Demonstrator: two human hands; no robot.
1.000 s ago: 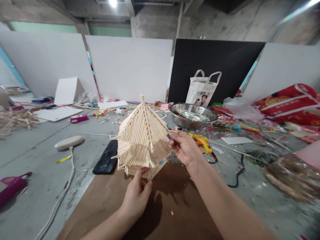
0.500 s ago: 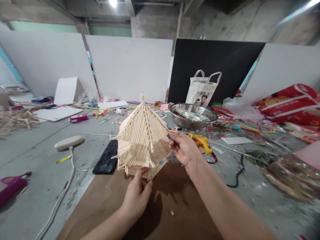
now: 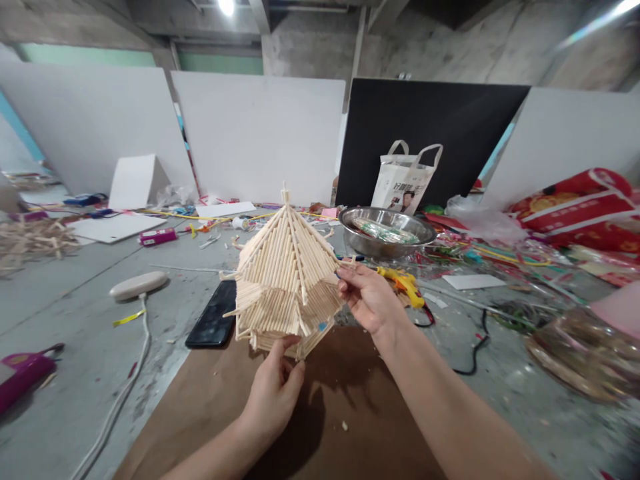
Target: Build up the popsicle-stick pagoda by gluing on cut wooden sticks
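Note:
A model pavilion (image 3: 285,267) built of pale wooden sticks is in the middle of the head view, with a pointed roof, a second tier below it and a small blue patch at the lower right. My left hand (image 3: 275,383) grips its lower front edge between thumb and fingers. At the right corner of the roof, my right hand (image 3: 373,297) is closed in a pinch by a short stick end; a small dark blue bit shows at the fingertips. The model's underside and far side are hidden. Brown paper (image 3: 360,407) lies beneath.
Left of the model lies a black phone (image 3: 213,320); farther left is a white oval device (image 3: 139,285) with a cable. Behind my right hand are a yellow glue gun (image 3: 405,283) and a steel bowl (image 3: 387,248) holding packets. A white bag (image 3: 403,180) stands behind the bowl.

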